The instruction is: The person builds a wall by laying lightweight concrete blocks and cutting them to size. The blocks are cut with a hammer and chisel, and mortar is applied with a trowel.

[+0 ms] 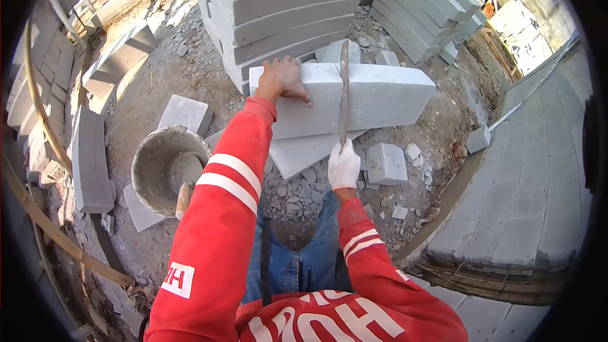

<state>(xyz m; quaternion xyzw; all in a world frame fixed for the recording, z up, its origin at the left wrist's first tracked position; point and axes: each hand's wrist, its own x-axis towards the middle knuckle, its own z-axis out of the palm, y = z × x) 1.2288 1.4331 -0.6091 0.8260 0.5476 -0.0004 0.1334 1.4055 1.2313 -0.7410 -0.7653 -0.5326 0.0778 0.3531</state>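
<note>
A long light-grey aerated concrete block stands on its narrow side, on top of another flat block. My left hand, bare, grips its left part, fingers over the top and thumb down the near face. In a white glove, my right hand is closed around the handle of a saw, whose handle is hidden in the fist. The long, narrow blade shows nearly edge-on and crosses the block near its middle, beside a thin cut line in the top.
A tall stack of blocks rises just behind, another stack at the back right. To my left stands a mortar-stained bucket with a wooden-handled tool. Broken pieces litter the ground. A grey block wall runs along the right.
</note>
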